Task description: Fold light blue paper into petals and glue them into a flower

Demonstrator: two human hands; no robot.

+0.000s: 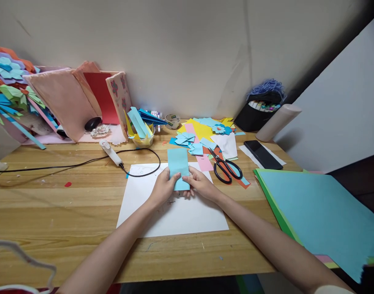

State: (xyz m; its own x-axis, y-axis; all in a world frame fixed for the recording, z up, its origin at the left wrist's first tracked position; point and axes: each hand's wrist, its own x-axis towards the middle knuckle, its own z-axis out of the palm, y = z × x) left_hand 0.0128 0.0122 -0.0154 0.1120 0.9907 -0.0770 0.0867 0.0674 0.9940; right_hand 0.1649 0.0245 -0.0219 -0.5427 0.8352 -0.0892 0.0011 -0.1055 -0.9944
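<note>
A light-blue rectangular piece of paper (178, 161) is held upright between my two hands, above a white sheet (156, 222) lying on the wooden table. My left hand (164, 185) grips its lower left edge, thumb on the front face. At the lower right, my right hand (202, 183) pinches the same paper, its thumb close to the other one and some fingertips showing beneath. A faint crease seems to cross the paper. Black-handled scissors (226, 168) lie partly spread just to the right of my right hand, on paper scraps.
Behind my hands lie folded blue pieces (185, 139) and coloured scraps. To the left is a white glue gun (110, 153) with a black cord. A phone (263, 154), a black pen holder (257, 114) and large coloured sheets (321, 208) are on the right. A pink cardboard stand (64, 102) stands back left.
</note>
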